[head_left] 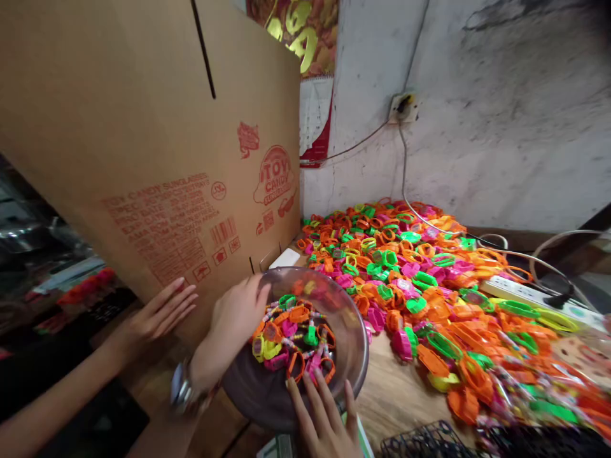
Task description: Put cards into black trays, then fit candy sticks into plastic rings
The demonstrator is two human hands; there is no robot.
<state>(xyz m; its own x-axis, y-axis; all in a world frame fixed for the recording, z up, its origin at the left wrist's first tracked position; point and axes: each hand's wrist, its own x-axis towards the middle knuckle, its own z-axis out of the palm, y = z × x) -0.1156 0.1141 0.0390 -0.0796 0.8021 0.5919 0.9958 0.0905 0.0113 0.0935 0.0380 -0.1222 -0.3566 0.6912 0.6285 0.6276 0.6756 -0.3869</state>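
Note:
My left hand (233,321), wearing a wristwatch (180,385), reaches over the left rim of a grey translucent plastic bowl (353,318). One digit shows at its top; the other fingers are mostly hidden. At the bowl's near side my right hand (327,413) lies with long fingers spread, tips beside the contents. Inside are small orange, pink, yellow and green plastic toy watches (300,313), mixed with narrow striped candy-like tubes (315,315). Farther left, another person's hand (155,315) is stretched out flat in front of the cardboard box.
A tall cardboard box (191,140) stands at left. A large heap of toy watches (420,267) spreads across the wooden table (382,388) to the wall. A power strip (529,296) and cables lie at right, a black lattice tray (424,439) in front, a white object (285,258) behind the bowl.

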